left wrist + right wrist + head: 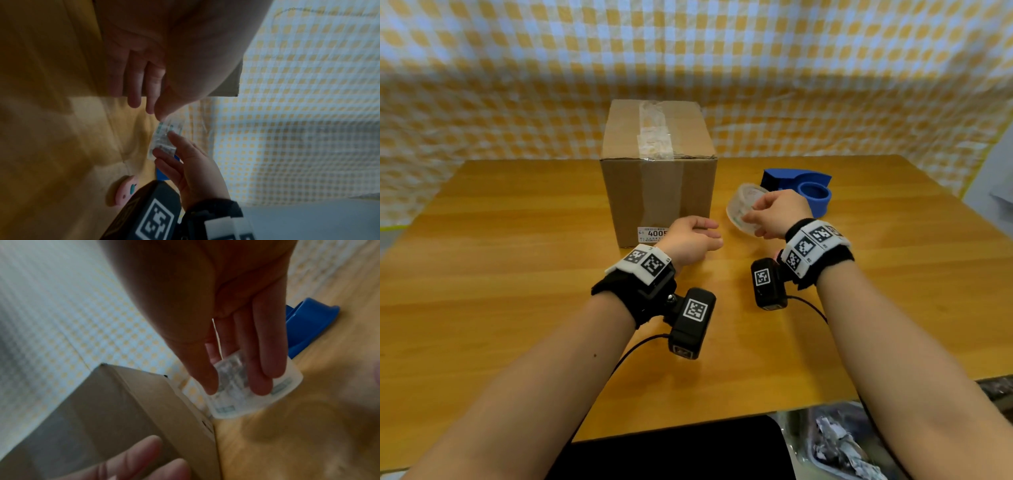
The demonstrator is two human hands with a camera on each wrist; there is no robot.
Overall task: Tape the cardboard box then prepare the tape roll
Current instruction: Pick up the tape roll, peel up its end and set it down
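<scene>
Looking down: you see both your forearms reaching over a wooden worktop (517, 212), with a yellow-and-white checked cloth (517, 68) hung behind it.
Left hand (690, 241): it hovers just in front of the box's lower right corner, fingers loosely curled and relaxed, holding nothing. In the left wrist view its fingertips (133, 100) point toward the roll without clearly touching it.
Cardboard box (657, 171): it stands upright at the middle of the worktop, flaps closed. A strip of clear tape (654, 133) runs along the top seam and a little way over the near edge. A white label (652, 233) sits low on the near face, partly hidden by your left hand.
Tape roll (741, 209): a clear roll, held up off the worktop and tilted, just right of the box and apart from it.
Right hand (777, 214): its fingers and thumb are clamped round the roll's edge. The right wrist view shows the fingers (259, 369) lying across the roll (246, 394).
Blue dispenser (801, 192): it rests on the worktop behind your right hand, near the roll, with a round hub (813, 195) facing up.
Pink object (125, 191): small and rounded, lying on the worktop under your right wrist; seen only from the left wrist, too blurred to identify.
</scene>
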